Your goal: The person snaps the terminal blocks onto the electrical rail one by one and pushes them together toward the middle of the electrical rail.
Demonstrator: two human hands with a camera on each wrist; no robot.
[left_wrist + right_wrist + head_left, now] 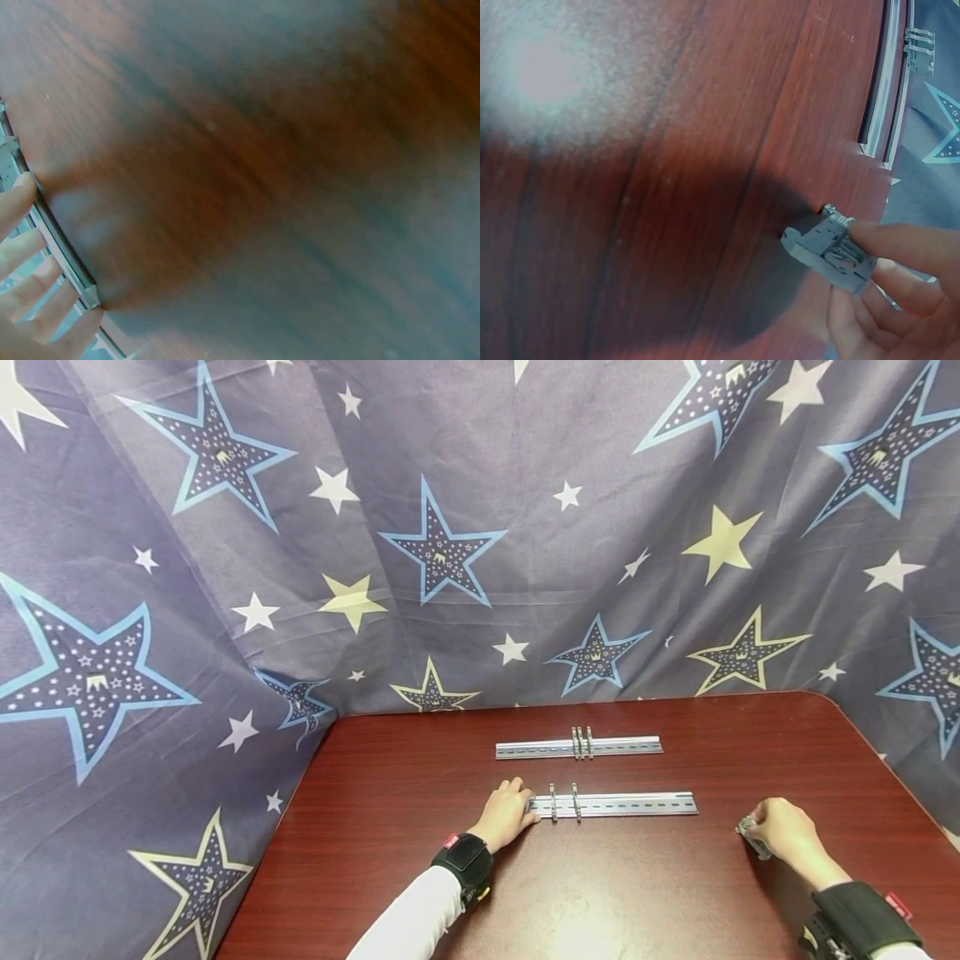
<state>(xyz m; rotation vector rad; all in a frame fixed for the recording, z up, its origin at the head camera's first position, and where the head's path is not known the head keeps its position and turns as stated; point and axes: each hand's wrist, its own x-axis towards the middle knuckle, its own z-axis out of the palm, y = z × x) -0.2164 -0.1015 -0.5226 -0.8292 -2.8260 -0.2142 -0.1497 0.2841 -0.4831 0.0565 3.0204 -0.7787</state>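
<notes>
My left hand (504, 814) holds the left end of the nearer metal DIN rail (637, 804), its thumb and fingers spread about the rail's edges. Two thin terminal blocks (575, 802) stand upright on that rail, apart from each other, just right of the hand. Off to the right, my right hand (786, 833) pinches a grey terminal block (829, 251) between thumb and fingers, above the tabletop. In the right wrist view, metal parts and a small orange spot show on the block's side. Left wrist view: the fingers (37, 289) cover part of the rail (64, 251).
A second DIN rail (622, 745) lies farther back, roughly parallel, with several thin blocks (581, 743) near its middle. Both rails lie on a dark red wooden table (390, 777). A star-patterned cloth (465, 643) hangs behind the table and along its sides.
</notes>
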